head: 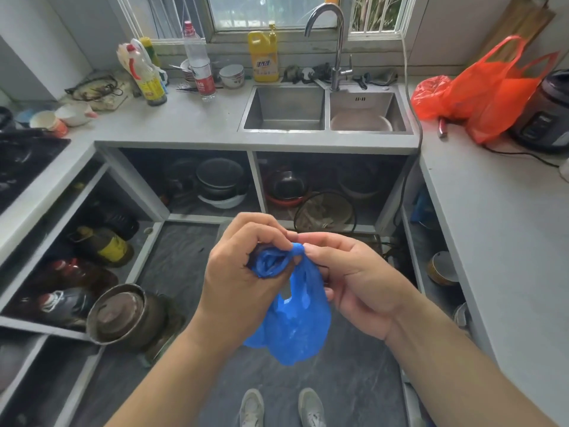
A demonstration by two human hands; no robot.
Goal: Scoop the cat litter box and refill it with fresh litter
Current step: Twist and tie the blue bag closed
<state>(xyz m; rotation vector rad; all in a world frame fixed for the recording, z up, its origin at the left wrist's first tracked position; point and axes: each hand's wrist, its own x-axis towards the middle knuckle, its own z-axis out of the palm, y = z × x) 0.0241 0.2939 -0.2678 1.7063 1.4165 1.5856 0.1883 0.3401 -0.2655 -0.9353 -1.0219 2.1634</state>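
Below, both my hands hold a blue plastic bag (289,318) over the dark floor (354,380): left hand (243,272) curled round its gathered top, right hand (354,278) pinching a handle, perhaps knotting. Grey worktop (191,121) surrounds a steel sink (289,109).

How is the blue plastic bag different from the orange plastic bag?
The crumpled blue plastic bag hangs in the air, held by both hands: left hand grips its bunched top, right hand pinches a twisted handle. The orange plastic bag sits on the grey countertop at the right, untouched. The blue bag's top is gathered shut; the orange bag's handles stand up loose. Both are thin handled plastic bags.
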